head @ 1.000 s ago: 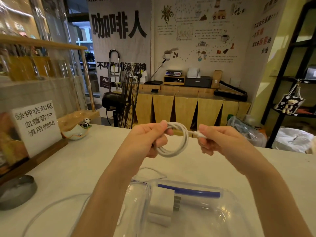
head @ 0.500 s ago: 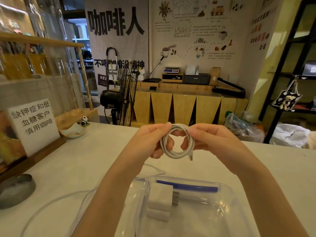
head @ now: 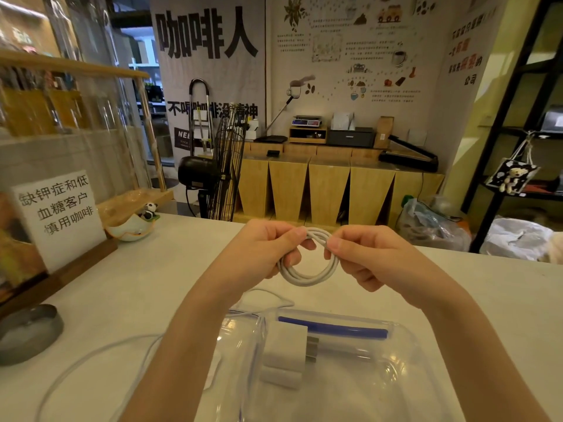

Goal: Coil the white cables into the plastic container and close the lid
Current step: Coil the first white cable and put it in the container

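Note:
A white cable (head: 307,277) wound into a small round coil hangs in the air above the white table. My left hand (head: 265,251) pinches its upper left side and my right hand (head: 362,254) pinches its upper right side. Below the hands sits a clear plastic container (head: 405,360) with a blue strip along its far wall. Inside it lies a white charger plug (head: 285,354). A second thin white cable (head: 91,354) trails loose over the table at the left, passing under my left forearm.
A clear lid (head: 234,345) lies just left of the container. A grey round dish (head: 29,333) sits at the left edge. A printed paper sign on a wooden stand (head: 59,214) and a small ceramic bowl (head: 131,229) stand at the far left.
My right hand brought the cable's free end in to the coil and now grips the coil itself. The loop is closed, held between both hands.

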Tool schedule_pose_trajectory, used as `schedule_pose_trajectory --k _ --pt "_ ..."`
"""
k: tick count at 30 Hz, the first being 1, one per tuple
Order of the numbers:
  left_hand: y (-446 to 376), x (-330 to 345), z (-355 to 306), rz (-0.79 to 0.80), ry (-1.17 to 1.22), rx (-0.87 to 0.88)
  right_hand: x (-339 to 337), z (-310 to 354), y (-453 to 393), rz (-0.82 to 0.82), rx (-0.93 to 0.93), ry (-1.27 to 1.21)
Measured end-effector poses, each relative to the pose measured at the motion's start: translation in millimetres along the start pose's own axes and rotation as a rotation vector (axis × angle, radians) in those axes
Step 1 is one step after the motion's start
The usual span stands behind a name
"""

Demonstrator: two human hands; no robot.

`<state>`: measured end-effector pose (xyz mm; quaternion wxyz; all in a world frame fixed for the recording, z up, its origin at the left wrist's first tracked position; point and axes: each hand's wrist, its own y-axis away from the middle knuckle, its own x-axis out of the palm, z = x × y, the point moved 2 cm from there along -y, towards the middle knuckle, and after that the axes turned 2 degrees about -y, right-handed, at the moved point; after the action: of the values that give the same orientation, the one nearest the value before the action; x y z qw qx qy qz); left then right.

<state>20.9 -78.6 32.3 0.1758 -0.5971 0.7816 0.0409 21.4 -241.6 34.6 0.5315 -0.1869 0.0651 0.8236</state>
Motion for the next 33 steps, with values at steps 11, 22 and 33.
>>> schedule_pose_trajectory --k 11,22,33 --pt "-1.7 2.5 1.4 -0.055 0.034 0.018 11.2 -10.4 -12.3 -0.15 -0.08 0.011" --pt "1.5 6.7 -4.7 -0.147 -0.143 0.106 -10.0 -8.1 -8.3 -0.222 -0.093 -0.227" --pt "-0.5 14.3 -0.4 -0.517 -0.221 0.369 3.6 -10.0 -10.1 -0.208 -0.019 -0.054"
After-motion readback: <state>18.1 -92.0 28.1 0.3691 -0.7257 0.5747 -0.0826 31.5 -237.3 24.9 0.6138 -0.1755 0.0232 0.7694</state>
